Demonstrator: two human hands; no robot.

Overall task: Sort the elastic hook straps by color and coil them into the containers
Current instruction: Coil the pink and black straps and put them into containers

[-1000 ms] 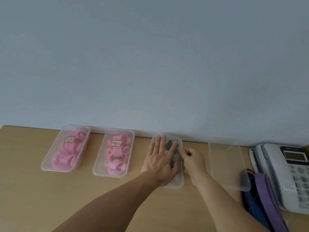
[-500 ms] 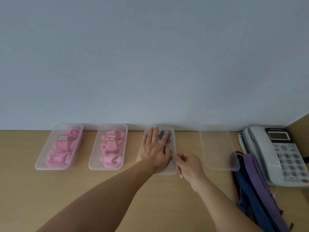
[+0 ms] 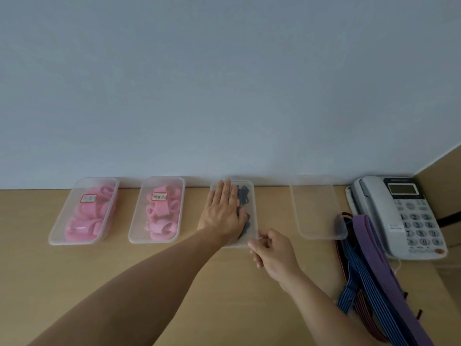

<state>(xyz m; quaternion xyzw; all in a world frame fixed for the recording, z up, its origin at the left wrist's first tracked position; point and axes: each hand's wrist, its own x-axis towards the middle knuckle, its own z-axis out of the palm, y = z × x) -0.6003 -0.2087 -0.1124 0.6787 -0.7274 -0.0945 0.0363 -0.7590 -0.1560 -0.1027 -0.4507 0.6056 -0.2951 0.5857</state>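
Several clear plastic containers stand in a row against the wall. The third container (image 3: 251,196) holds dark coiled straps (image 3: 244,199) under a clear lid. My left hand (image 3: 222,213) lies flat on that lid with straight fingers. My right hand (image 3: 270,249) pinches the container's near right corner. Two closed containers (image 3: 86,211) (image 3: 159,208) at the left hold pink coiled straps and carry labels. An empty clear container (image 3: 316,211) stands at the right. Loose purple, blue striped and red straps (image 3: 366,265) lie heaped at the right.
A white desk telephone (image 3: 401,216) sits at the far right against a wooden side panel (image 3: 439,171). The wall runs right behind the containers. Bare wooden desk (image 3: 124,265) stretches in front of the row.
My right hand slid from the lid's far right side back to the near right corner. My left hand stayed flat on the lid. The camera view shifted slightly.
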